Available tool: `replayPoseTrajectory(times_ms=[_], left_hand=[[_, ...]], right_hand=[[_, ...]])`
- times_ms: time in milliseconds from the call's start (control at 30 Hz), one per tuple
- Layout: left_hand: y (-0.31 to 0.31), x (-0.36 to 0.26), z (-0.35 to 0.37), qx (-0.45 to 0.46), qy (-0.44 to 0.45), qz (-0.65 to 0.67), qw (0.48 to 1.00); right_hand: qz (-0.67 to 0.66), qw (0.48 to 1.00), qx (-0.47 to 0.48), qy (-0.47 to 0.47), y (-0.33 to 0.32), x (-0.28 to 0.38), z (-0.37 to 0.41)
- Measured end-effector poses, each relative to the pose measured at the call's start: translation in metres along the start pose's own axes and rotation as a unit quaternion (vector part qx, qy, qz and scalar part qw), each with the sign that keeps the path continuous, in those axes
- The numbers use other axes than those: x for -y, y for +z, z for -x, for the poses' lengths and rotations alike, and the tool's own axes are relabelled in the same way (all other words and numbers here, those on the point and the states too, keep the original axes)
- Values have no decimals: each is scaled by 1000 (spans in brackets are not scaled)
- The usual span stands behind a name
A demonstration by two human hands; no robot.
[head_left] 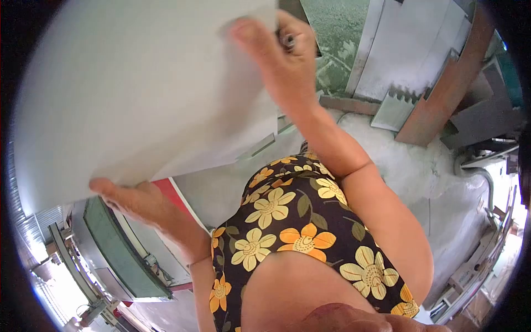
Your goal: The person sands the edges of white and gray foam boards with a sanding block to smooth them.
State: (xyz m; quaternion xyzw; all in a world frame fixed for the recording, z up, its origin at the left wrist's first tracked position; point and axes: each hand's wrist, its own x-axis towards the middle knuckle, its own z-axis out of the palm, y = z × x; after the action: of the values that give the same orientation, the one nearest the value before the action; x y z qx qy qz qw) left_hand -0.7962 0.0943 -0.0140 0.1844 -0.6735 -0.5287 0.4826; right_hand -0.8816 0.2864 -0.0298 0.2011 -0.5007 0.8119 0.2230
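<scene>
Close against the floral dress (287, 221), a big white sheet (138, 94) is held up, with the left hand (130, 196) clasped on its lower edge and the right hand (276, 61) pinching its top corner. Below sits a green-topped machine (121, 249); beyond lie a fluff-strewn floor (420, 166) and leaning panels (409, 50).

Sleeveless black fabric garment (287, 221), printed with large yellow, cream and orange flowers with dotted centres and olive-green leaves, close-fitting over the torso, arms bare from shoulder to wrist, left hand (124, 193) and right hand (276, 61) bare.
</scene>
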Motion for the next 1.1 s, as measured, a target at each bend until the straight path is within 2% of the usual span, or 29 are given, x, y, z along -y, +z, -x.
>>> replayPoseTrajectory(times_ms=[100, 200, 233, 267, 367, 400, 500, 533, 600, 667, 700, 800, 833, 867, 967, 1000, 1033, 1100], left_hand=[[78, -6, 22, 1, -44, 53, 998], [140, -19, 35, 9, -58, -13, 998], [150, -27, 31, 10, -58, -26, 998], [167, -26, 31, 23, -52, 25, 998], [222, -41, 46, 33, -47, 3, 998], [235, -36, 44, 62, 0, -18, 998], [277, -46, 50, 115, 4, 114, 987], [291, -46, 50, 141, 16, 131, 981], [321, -41, 53, 191, 42, 161, 967], [346, -40, 62, 209, 8, 118, 971], [337, -53, 57, 214, -2, 101, 972], [372, -52, 72, 196, -3, 176, 965], [382, -49, 76, 215, -6, 186, 959], [391, -45, 79, 235, -11, 194, 952], [423, -18, 85, 282, -7, 179, 943], [436, -9, 86, 291, 1, 171, 941], [451, -3, 93, 284, 38, 235, 929], [465, 11, 104, 331, -21, 286, 899]], right_hand=[[85, 996, -1, -23, -70, -6, -46], [64, 995, -75, 32, -122, -6, -85], [76, 993, -89, -1, -125, -1, -97], [89, 990, -105, -33, -138, -1, -110], [108, 977, -155, -95, -182, -2, -146], [111, 972, -173, -110, -194, -4, -156], [143, 952, -246, -110, -225, -14, -187], [132, 971, -180, -82, -227, 1, -190], [150, 967, -182, -92, -247, -6, -205], [166, 963, -190, -99, -272, -17, -215], [170, 960, -192, -110, -269, -9, -216], [187, 950, -224, -108, -288, -7, -224], [192, 946, -239, -102, -295, -6, -226], [188, 954, -209, -104, -317, -12, -228], [287, 875, -390, -8, -341, -24, -231], [104, 934, -340, -46, -345, -19, -234], [121, 940, -313, -63, -357, -23, -240], [152, 948, -261, -99, -382, -42, -241]])
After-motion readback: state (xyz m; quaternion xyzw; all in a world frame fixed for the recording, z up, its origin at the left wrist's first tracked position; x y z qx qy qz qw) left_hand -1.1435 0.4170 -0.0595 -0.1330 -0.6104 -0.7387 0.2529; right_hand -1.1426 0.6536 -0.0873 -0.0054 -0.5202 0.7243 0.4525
